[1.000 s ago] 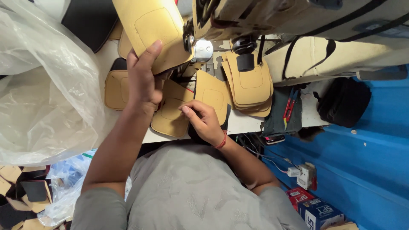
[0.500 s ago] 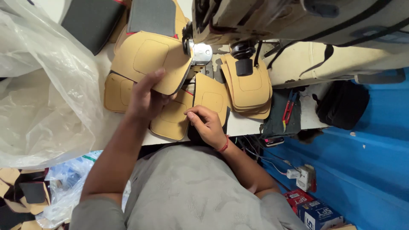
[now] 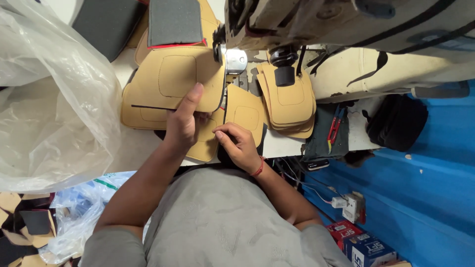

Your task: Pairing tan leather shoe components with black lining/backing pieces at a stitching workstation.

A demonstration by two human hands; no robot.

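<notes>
Since half a second earlier, the left hand (image 3: 182, 127) had lifted the tan stitched panel (image 3: 175, 79) toward upper centre, fingers clamped on its edge, while the right hand (image 3: 240, 146) pinched a second tan piece (image 3: 245, 113) on the surface (image 3: 141, 146), evidently mid-pairing, with edge alignment needed next.

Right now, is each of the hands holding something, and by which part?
The left hand grips the tan, shield-shaped leather panel at its lower edge, thumb on top. The right hand pinches another tan panel at its lower edge.
</notes>
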